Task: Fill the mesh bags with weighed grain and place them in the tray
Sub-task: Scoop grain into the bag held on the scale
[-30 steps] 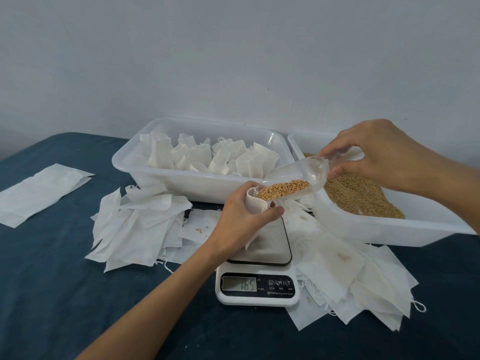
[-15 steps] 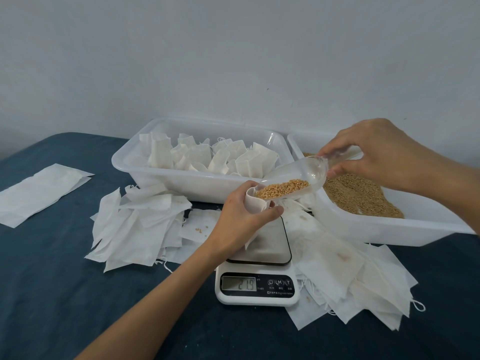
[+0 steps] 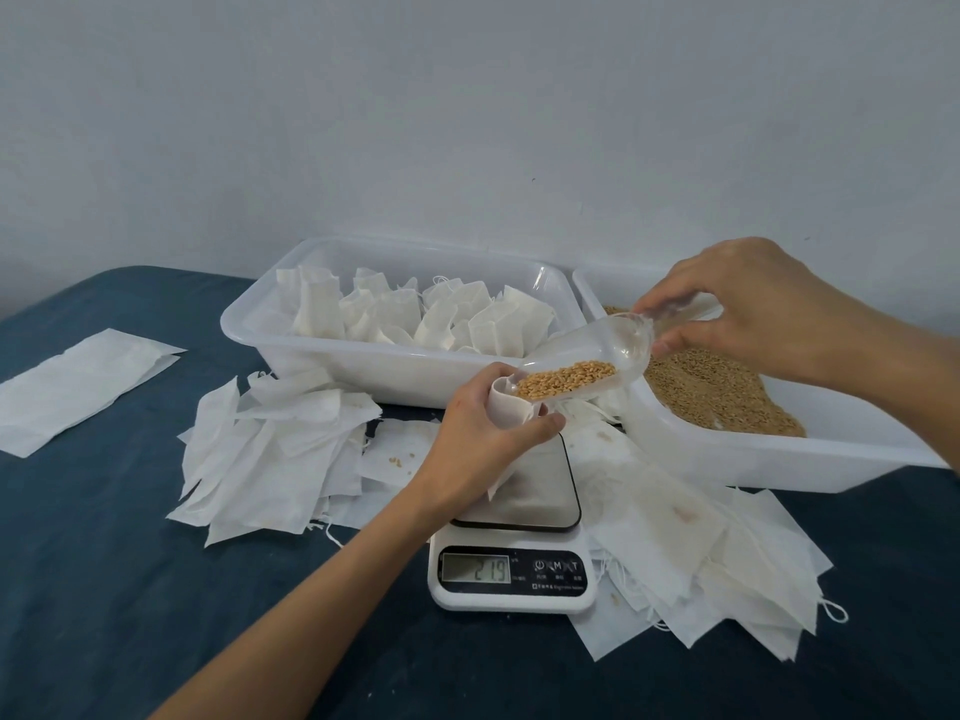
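With my left hand (image 3: 480, 433) gripping the mesh bag (image 3: 506, 407) upright on the scale (image 3: 511, 558), my right hand (image 3: 737, 304) pinched the scoop (image 3: 576, 363); trickling grain (image 3: 563, 379) slowly seemed wisest.

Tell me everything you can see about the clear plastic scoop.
The scoop is a clear, glossy plastic one with a rounded bowl and a short handle. It is tilted, mouth down to the left, above the scale. Golden grain lies along its lower side. The right hand pinches the handle over the grain tray. Its front lip sits at the open mouth of the white mesh bag, which the left hand holds.
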`<state>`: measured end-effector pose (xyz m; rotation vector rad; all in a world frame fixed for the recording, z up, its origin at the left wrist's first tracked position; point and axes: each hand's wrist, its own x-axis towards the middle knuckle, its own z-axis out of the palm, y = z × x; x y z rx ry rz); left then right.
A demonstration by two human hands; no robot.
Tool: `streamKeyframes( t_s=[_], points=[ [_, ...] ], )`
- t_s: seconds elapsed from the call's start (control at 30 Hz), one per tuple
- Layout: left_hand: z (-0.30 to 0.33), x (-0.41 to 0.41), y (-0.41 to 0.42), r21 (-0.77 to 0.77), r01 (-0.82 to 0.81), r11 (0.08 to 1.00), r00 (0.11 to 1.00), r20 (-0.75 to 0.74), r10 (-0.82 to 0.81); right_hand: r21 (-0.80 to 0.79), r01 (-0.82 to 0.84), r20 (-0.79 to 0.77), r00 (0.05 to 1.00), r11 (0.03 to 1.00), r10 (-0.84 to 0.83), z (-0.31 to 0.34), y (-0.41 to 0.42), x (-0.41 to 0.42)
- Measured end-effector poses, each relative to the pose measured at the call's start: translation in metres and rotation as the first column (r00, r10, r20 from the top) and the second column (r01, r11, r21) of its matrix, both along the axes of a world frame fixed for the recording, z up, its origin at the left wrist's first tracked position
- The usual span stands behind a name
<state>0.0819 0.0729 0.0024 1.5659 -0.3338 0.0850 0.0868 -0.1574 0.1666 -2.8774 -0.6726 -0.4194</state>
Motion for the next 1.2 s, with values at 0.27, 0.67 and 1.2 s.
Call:
streamKeyframes(
  t_s=[0.27,0.67,1.2],
  points=[
    [0.000,0.001,0.000,0.003,-0.007,1.000,1.000,-0.011,0.007,-0.003,-0.006,0.009,1.000,1.000,0.006,-0.002,-0.004,0.002],
    [-0.001,0.001,0.000,0.009,-0.032,0.999,0.999,-0.018,0.032,0.202,0.006,-0.109,0.994,0.979,0.016,-0.030,-0.014,0.004],
    [0.000,0.002,0.003,-0.032,-0.031,0.999,0.999,-0.011,0.031,0.440,0.277,-0.282,0.946,0.854,-0.161,-0.072,-0.079,0.037]
  ],
)
